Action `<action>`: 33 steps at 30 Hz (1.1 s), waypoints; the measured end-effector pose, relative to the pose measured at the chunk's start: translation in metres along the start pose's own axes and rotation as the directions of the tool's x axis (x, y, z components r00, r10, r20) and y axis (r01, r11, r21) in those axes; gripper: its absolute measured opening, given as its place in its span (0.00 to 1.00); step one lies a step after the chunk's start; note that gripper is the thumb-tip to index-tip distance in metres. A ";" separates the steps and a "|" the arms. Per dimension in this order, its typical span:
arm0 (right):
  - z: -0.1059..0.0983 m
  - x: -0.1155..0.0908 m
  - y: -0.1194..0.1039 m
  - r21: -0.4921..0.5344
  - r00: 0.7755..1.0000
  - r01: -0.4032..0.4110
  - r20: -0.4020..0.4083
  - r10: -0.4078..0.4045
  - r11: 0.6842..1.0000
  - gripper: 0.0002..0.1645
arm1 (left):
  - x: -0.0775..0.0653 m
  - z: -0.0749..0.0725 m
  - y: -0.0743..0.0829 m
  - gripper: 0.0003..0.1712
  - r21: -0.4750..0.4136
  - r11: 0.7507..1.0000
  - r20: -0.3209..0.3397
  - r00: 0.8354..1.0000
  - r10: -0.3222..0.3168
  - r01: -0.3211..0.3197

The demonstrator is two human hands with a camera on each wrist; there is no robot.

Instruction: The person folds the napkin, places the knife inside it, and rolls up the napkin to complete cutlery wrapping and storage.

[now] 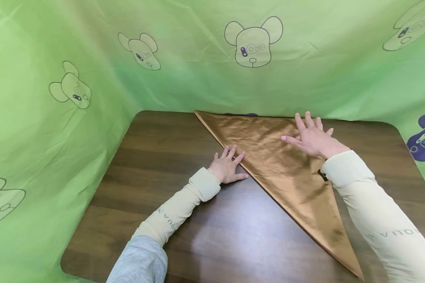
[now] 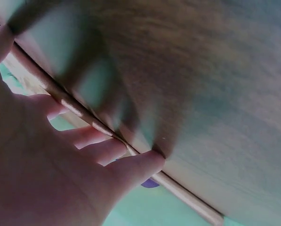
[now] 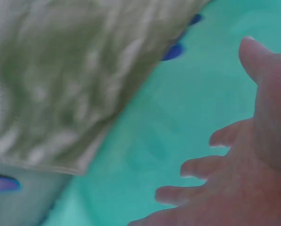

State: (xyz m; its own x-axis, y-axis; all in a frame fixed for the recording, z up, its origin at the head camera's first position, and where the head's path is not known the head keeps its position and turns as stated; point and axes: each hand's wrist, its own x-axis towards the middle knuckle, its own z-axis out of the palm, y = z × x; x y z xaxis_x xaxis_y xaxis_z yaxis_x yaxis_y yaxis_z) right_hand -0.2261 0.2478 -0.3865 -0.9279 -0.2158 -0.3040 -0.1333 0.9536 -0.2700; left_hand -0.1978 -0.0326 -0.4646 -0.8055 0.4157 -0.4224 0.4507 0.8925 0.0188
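Note:
A shiny bronze-brown cloth [image 1: 279,157], folded into a triangle, lies on the wooden table [image 1: 156,157] with its long folded edge running from the far left to the near right. My left hand [image 1: 226,167] rests at the middle of that fold, fingers spread, fingertips on the cloth's edge and thumb on the wood. In the left wrist view, the fingers [image 2: 135,167] reach across the fold. Over the far right part of the cloth, my right hand [image 1: 313,135] is spread with straight fingers. The right wrist view has this hand apart from the cloth [image 3: 60,84], holding nothing.
Green curtains [image 1: 184,78] with printed bear heads hang behind the table and along its sides. The cloth's back edge lies along the table's far edge. A dark band [image 1: 323,175] shows at my right wrist, under the cuff.

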 end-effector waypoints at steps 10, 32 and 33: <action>0.033 -0.060 -0.029 -0.065 0.997 0.037 0.065 -0.033 0.997 0.68 | 0.001 0.002 0.000 0.49 -0.012 1.000 0.021 1.000 -0.005 0.005; 0.120 -0.153 -0.039 -0.239 0.967 0.078 -0.218 -0.132 0.968 0.47 | -0.001 0.001 0.002 0.49 -0.023 1.000 0.015 1.000 0.002 -0.002; 0.122 -0.156 -0.040 -0.245 0.966 0.073 -0.225 -0.130 0.967 0.46 | -0.001 0.001 0.003 0.49 -0.022 1.000 0.015 1.000 0.003 -0.003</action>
State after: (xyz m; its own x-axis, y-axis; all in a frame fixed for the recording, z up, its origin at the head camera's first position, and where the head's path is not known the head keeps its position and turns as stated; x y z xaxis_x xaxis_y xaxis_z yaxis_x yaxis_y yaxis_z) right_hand -0.0336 0.2173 -0.4396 -0.9570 -0.2853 -0.0529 -0.2822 0.9575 -0.0590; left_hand -0.1957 -0.0306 -0.4650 -0.7983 0.4159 -0.4357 0.4444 0.8949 0.0401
